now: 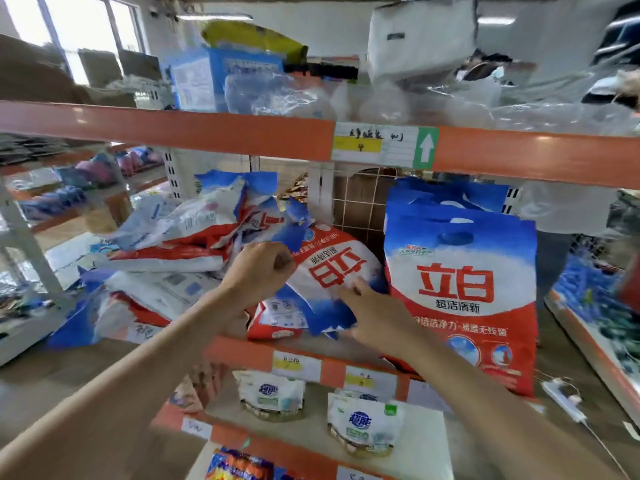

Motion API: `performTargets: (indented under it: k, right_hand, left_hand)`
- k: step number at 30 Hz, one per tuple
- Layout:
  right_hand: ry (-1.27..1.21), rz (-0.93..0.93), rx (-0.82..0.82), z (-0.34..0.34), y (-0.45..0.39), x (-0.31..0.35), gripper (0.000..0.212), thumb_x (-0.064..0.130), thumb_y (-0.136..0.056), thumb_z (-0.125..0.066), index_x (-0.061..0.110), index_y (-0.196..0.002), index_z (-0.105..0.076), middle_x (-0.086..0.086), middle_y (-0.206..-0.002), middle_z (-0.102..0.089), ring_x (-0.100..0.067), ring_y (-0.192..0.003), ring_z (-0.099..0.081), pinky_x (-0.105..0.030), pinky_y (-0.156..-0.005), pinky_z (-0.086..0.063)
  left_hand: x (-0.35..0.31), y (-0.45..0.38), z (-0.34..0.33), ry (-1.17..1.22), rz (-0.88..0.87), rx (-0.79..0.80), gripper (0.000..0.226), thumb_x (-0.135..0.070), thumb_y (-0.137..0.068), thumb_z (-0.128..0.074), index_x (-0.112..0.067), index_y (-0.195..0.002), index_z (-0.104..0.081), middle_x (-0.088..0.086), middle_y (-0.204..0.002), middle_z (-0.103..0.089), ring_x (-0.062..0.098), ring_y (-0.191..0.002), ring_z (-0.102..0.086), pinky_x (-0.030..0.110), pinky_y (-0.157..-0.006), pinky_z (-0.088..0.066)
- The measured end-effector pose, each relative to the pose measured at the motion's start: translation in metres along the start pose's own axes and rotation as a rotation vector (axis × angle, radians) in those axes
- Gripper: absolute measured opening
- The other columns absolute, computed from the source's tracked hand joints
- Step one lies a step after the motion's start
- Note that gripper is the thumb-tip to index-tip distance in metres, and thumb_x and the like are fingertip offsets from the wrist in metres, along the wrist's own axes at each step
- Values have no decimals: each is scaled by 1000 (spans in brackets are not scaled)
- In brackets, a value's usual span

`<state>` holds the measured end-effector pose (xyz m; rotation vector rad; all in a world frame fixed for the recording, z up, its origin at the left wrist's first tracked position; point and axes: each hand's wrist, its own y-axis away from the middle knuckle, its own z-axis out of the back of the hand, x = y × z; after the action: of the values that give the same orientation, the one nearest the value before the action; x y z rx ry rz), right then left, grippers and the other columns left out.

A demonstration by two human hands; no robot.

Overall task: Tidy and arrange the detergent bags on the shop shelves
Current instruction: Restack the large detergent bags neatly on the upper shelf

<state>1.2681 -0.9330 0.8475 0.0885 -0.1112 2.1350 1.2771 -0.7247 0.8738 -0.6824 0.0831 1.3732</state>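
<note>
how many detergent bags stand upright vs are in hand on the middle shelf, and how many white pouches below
upright detergent bags: 3, in a row front to back
upside-down detergent bag gripped by left hand and right hand: 1
white pouches on the shelf below: 2
total: 6

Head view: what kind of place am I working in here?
Most likely a small shop or its stockroom. Orange-edged metal shelving carries handwritten shelf labels, and identical detergent bags stand in a row, with more piled loosely beside them. Both hands, left hand and right hand, are on an upside-down bag.
</note>
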Motion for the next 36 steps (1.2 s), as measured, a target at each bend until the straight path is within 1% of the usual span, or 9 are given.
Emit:
performTargets:
  k: [6, 11, 16, 20, 25, 28, 30, 33, 36]
  right_hand:
    - [-80, -213, -386, 14, -17, 10, 31, 27, -99, -43, 19, -126, -57, -2, -120, -61, -20, -105, -58, -29, -81, -43]
    - [-81, -327, -530, 26, -46, 32, 19, 22, -99, -44, 8, -102, -57, -7, -90, -53, -29, -91, -56, -30, -65, -29]
    - [-173, -382, -577, 23, -42, 49, 17, 19, -97, -49, 6, -99, -58, 1, -84, -47, -26, -87, -55, -28, -65, -28]
    - [-237, -538, -708, 17, -21, 58, 24, 15, -86, -66, 4, -99, -48, -2, -99, -43, -16, -79, -47, -19, -62, -32]
    - [-343, -627, -492, 7, -11, 57, 25, 31, -88, -63, 8, -97, -61, -5, -96, -66, -22, -91, -62, -21, -64, -41]
    - [-776, -488, -359, 9, -21, 73, 45, 37, -88, -61, 20, -129, -52, 5, -125, -55, -10, -114, -54, -11, -81, -43]
    - [-1102, -378, -357, 5, -34, 82, 65, 49, -80, -67, 24, -135, -43, 10, -135, -47, -5, -120, -49, -21, -99, -40]
    - [-1372, -333, -427, -3, -51, 93, 100, 64, -50, -81, 15, -131, -48, -4, -118, -64, -17, -106, -63, -33, -84, -53]
    - [-1565, -391, -538, -10, -59, 105, 56, 28, -70, -78, 6, -118, -59, -11, -103, -71, -24, -95, -68, -31, -72, -56]
  left_hand:
    - [46, -31, -16, 1, -265, 308, 17, -19, -91, -57, -12, -101, -69, -2, -99, -67, 17, -96, -61, 21, -80, -40]
    - [69, -43, -16, -25, -367, 395, 64, -71, -66, -49, -14, -93, -63, -4, -95, -64, 16, -91, -59, 33, -80, -47]
    - [84, -68, -23, -233, -451, 335, 41, -39, -82, -56, -14, -114, -59, 6, -120, -59, 28, -111, -57, 40, -89, -48]
    - [81, -73, -24, -301, -460, 254, 32, -30, -95, -49, -14, -122, -59, 8, -121, -59, 30, -113, -56, 40, -91, -47]
    - [62, -64, 6, -378, -423, 52, 26, -17, -97, -41, -11, -115, -59, 13, -108, -66, 35, -96, -63, 37, -70, -46]
    - [44, -44, 33, -285, -448, -43, 27, -25, -97, -39, -8, -102, -59, 14, -98, -66, 35, -89, -62, 34, -65, -41]
    - [34, -22, 43, -210, -487, -44, 29, -33, -95, -40, -12, -90, -59, 13, -90, -66, 34, -86, -62, 32, -62, -36]
    - [40, 1, 52, 31, -607, 201, 28, -44, -84, -48, -21, -67, -51, -3, -75, -62, 22, -85, -63, 27, -63, -37]
    - [63, 0, 52, 370, -601, 562, 19, -20, -84, -66, -14, -102, -70, -14, -100, -67, -2, -102, -59, 18, -86, -44]
